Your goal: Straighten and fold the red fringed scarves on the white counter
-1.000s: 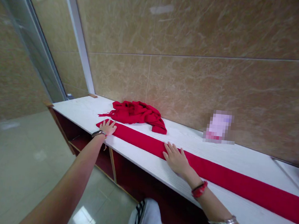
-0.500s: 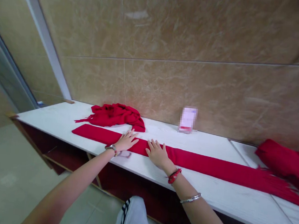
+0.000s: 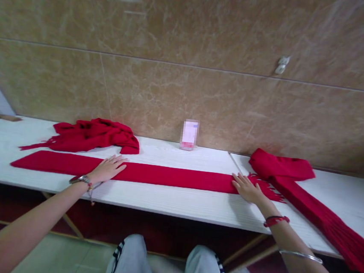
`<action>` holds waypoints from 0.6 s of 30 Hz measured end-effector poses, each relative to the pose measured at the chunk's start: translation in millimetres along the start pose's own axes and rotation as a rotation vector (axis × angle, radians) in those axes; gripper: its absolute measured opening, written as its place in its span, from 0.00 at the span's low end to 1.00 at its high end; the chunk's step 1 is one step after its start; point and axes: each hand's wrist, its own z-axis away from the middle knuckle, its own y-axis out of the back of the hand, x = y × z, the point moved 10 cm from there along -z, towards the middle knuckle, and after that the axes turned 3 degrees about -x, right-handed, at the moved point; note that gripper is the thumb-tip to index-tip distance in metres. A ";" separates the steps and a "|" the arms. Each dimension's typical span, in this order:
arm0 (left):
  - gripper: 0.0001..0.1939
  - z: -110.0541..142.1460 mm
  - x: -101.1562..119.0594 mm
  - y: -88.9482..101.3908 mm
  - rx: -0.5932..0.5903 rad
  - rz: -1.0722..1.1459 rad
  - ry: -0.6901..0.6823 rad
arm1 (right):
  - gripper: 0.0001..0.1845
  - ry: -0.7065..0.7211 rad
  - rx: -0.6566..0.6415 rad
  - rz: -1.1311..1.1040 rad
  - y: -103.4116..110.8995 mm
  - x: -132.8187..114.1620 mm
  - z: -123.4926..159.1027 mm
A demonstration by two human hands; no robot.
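Note:
A long red scarf (image 3: 171, 176) lies flat and folded narrow along the white shelf top (image 3: 169, 199). My left hand (image 3: 107, 168) rests flat and open on its left part, fingers stretched out. My right hand (image 3: 247, 188) lies flat and open on the scarf's right end, next to its fringe (image 3: 268, 190). A crumpled red scarf (image 3: 93, 135) sits behind the left hand by the wall. Another red scarf (image 3: 304, 200) lies to the right, running off the shelf's front edge.
A small pink-white card (image 3: 189, 134) leans against the brown tiled wall (image 3: 188, 68) behind the scarf. Dark red open compartments (image 3: 147, 229) lie under the shelf. My knees in grey trousers (image 3: 166, 263) are close to the shelf front.
The view has swung right. My right hand slid along the flat scarf from its middle to the fringed right end; my left hand slid right from the left tip.

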 end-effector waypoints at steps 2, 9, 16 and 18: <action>0.22 -1.8 -3.3 -1.6 -0.049 -0.054 -0.009 | 0.23 -0.061 -0.019 -0.024 -2.9 21.2 3.3; 0.25 -35.4 69.5 34.4 0.066 -0.041 -0.040 | 0.27 0.004 0.143 -0.150 43.6 -22.7 -8.6; 0.23 -44.5 197.9 22.8 -0.006 0.130 -0.441 | 0.23 0.165 0.085 -0.105 26.5 -25.2 0.4; 0.23 -44.8 195.4 19.7 0.000 0.131 -0.438 | 0.23 0.041 0.086 -0.087 12.8 14.9 8.1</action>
